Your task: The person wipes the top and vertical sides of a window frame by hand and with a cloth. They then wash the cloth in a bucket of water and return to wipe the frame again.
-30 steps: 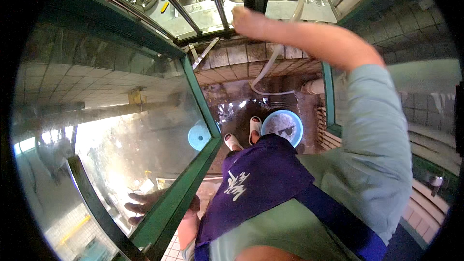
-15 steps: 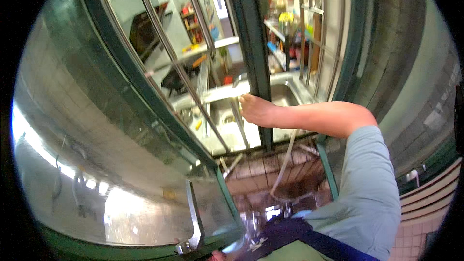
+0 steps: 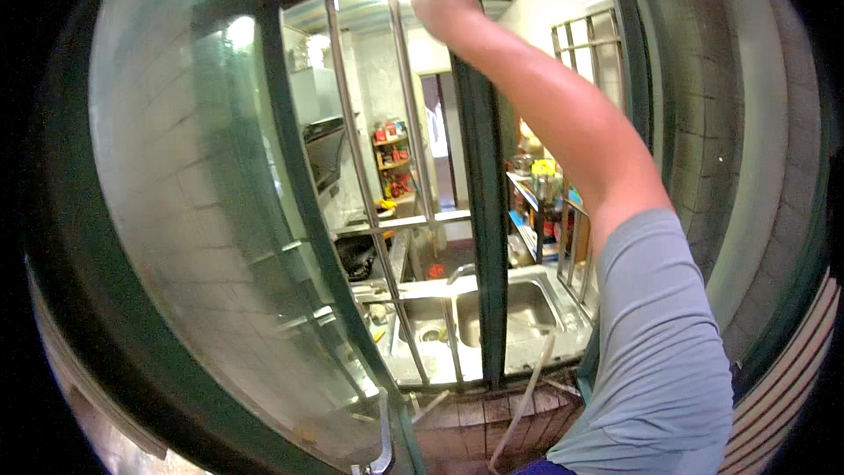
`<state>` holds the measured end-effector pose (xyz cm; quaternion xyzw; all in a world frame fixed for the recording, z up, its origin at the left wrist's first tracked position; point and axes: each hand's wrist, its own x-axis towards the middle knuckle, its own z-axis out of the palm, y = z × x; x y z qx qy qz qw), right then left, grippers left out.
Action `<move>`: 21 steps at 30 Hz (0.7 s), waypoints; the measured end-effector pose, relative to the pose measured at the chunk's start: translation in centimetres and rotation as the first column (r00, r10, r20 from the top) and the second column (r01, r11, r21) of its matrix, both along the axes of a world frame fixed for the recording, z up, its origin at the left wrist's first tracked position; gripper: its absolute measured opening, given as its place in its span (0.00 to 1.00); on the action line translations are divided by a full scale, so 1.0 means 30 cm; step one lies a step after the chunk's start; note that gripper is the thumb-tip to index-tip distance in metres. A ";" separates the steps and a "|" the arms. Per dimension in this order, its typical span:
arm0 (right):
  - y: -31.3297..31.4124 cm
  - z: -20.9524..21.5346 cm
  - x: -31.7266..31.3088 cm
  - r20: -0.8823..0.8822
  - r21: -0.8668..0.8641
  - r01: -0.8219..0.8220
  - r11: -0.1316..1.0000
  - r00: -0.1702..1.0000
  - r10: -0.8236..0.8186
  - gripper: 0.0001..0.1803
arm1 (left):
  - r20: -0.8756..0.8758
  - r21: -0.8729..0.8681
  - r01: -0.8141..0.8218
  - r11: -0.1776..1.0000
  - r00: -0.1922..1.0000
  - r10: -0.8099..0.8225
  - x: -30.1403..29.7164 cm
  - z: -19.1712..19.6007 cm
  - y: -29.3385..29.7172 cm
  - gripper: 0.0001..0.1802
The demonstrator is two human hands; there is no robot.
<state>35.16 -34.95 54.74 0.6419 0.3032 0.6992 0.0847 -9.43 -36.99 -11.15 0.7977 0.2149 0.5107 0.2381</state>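
My right hand (image 3: 447, 7) is raised to the top of the window, at the upper end of the dark green centre post (image 3: 488, 237). Its fingers are curled in, and whatever they hold, if anything, is too blurred to make out. The bare forearm slants up from a light blue sleeve (image 3: 659, 317) and crosses in front of the right part of the opening. Metal bars (image 3: 374, 229) run upright behind the post. My left hand is out of the picture.
A glass sash (image 3: 211, 211) with a metal handle (image 3: 384, 440) stands swung out on the left, and another sash (image 3: 703, 123) on the right. Beyond the bars lie a double steel sink (image 3: 571, 303) and corner shelves (image 3: 393, 163). A pale hose (image 3: 530, 396) hangs over the sill.
My right hand has risen from low on the centre post to its top. The view has tilted up, showing more of the room's ceiling. My left hand has left the lower edge.
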 end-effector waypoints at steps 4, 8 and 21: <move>0.037 -0.284 -0.004 -0.081 -0.295 0.000 0.955 0.996 -0.025 0.09 | 0.064 -0.016 -0.032 0.999 0.997 0.033 -0.010 -0.010 -0.022 0.38; -0.087 -0.289 0.001 -0.077 -0.198 -0.238 0.951 0.971 0.227 0.06 | 0.126 -0.013 -0.057 0.998 0.990 0.059 -0.022 -0.022 -0.039 0.39; 0.029 0.109 0.064 0.166 0.089 -0.132 0.987 0.979 0.116 0.08 | 0.193 -0.370 0.072 0.926 0.981 0.001 -0.109 -0.163 -0.040 0.41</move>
